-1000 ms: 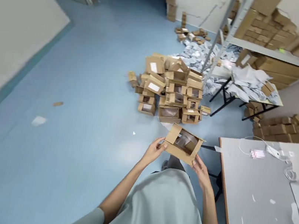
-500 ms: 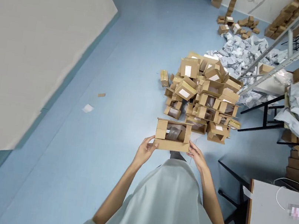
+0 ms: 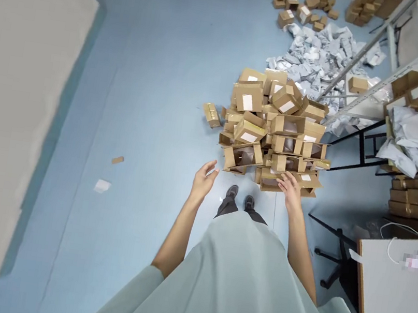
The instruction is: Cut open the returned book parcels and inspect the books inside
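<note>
An open cardboard box (image 3: 228, 158) with clear plastic inside lies on the near left side of a heap of boxes. My left hand (image 3: 204, 179) is held just left of that box, fingers apart and with nothing in it. Over the front of the heap is my right hand (image 3: 289, 189), also open, its fingers near another open box (image 3: 268, 184); whether they touch it I cannot tell. Behind these lie several more cardboard boxes, among them a white-labelled box (image 3: 250, 96) and a taped box (image 3: 250, 131).
A small taped box (image 3: 211, 115) lies left of the heap. Grey-white bags (image 3: 314, 57) are piled behind it. At the right stand a metal rack (image 3: 384, 88), a black chair (image 3: 345, 271) and a white table (image 3: 399, 305). Scraps, including white paper (image 3: 102, 186), dot the blue floor.
Both hands have let go of the open box, which now lies on the heap's near left side. The hands have moved apart, and the view has shifted.
</note>
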Motion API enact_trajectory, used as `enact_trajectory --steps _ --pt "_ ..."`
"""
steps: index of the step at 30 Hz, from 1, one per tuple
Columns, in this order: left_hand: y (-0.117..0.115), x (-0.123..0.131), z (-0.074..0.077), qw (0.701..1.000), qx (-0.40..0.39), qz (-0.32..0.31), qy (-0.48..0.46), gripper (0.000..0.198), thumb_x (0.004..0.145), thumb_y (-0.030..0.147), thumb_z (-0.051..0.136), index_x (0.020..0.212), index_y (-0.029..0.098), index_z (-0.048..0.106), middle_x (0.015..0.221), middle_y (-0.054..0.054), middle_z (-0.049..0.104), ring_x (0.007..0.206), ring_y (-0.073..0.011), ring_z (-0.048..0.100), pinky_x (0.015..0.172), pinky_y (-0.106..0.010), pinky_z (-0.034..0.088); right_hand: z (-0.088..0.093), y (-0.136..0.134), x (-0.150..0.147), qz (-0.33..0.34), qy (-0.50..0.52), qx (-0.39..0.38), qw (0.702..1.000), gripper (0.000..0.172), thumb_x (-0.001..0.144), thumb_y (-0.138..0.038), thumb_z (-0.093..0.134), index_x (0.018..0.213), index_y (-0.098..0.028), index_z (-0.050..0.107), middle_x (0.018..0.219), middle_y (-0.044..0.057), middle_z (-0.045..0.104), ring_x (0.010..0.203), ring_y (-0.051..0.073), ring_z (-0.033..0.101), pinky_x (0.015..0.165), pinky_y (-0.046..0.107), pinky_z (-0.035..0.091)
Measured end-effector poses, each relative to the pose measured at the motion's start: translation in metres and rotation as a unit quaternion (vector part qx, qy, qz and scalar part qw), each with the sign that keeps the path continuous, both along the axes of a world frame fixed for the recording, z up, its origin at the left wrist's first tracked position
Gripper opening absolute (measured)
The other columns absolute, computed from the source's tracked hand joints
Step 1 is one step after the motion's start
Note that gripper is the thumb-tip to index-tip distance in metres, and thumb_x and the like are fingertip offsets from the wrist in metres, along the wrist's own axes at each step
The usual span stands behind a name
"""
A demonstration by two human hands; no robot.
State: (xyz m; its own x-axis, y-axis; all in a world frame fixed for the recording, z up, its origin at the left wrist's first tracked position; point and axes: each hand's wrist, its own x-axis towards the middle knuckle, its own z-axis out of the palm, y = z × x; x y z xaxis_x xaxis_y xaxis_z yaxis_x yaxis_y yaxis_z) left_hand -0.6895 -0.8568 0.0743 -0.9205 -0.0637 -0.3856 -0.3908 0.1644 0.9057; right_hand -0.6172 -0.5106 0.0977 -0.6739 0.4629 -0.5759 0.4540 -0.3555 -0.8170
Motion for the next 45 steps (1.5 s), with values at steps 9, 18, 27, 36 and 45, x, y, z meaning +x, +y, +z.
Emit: enact_trajectory --steps 9,18,27,36,45 --pt "-0.003 -0.067 -0.009 0.99 0.052 -0.127 -0.033 0.062 0.088 0.062 0.084 0.132 0.018 0.077 0.133 -0.017 0.083 0.134 -0.0343 0.076 0.125 -0.055 0.055 0.049 -0.052 0.047 -0.122 0.029 0.022 0.992 0.052 0.074 -0.05 0.1 0.115 -0.024 0.083 0.099 0.004 0.081 0.094 0.023 0.079 0.097 0.04 0.064" --pt "0.113 -0.023 0.004 0.909 0.117 -0.395 -0.067 0.072 0.083 0.069 0.086 0.131 0.017 0.077 0.118 -0.015 0.084 0.118 -0.0322 0.08 0.118 -0.053 0.06 0.123 -0.08 0.128 -0.293 0.078 -0.01 0.953 0.052 0.073 -0.051 0.105 0.112 -0.026 0.083 0.089 -0.002 0.075 0.085 0.017 0.076 0.086 0.031 0.063" --pt "0.229 0.091 0.113 0.745 0.164 -0.646 -0.018 0.06 0.098 0.064 0.08 0.138 0.02 0.075 0.123 -0.012 0.084 0.121 -0.0275 0.079 0.113 -0.044 0.064 0.161 -0.073 0.246 -0.378 0.201 -0.036 0.903 0.05 0.08 -0.051 0.105 0.12 -0.026 0.087 0.088 -0.003 0.073 0.09 0.017 0.081 0.079 0.025 0.058" --pt "0.358 0.311 0.17 0.546 0.221 -0.808 0.01 0.04 0.1 0.058 0.084 0.117 0.022 0.084 0.118 -0.01 0.083 0.11 -0.0242 0.08 0.105 -0.04 0.068 0.15 -0.028 0.432 -0.474 0.236 0.074 0.845 0.042 0.092 -0.053 0.096 0.123 -0.027 0.085 0.102 0.004 0.083 0.096 0.02 0.077 0.09 0.035 0.06" --pt "0.458 0.5 0.149 0.465 0.198 -0.862 -0.032 0.037 0.099 0.057 0.083 0.108 0.021 0.084 0.105 -0.008 0.081 0.093 -0.021 0.08 0.086 -0.032 0.07 0.133 0.026 0.591 -0.587 0.21 0.106 0.774 0.051 0.089 -0.06 0.096 0.125 -0.026 0.084 0.111 0.004 0.082 0.094 0.02 0.077 0.097 0.039 0.064"
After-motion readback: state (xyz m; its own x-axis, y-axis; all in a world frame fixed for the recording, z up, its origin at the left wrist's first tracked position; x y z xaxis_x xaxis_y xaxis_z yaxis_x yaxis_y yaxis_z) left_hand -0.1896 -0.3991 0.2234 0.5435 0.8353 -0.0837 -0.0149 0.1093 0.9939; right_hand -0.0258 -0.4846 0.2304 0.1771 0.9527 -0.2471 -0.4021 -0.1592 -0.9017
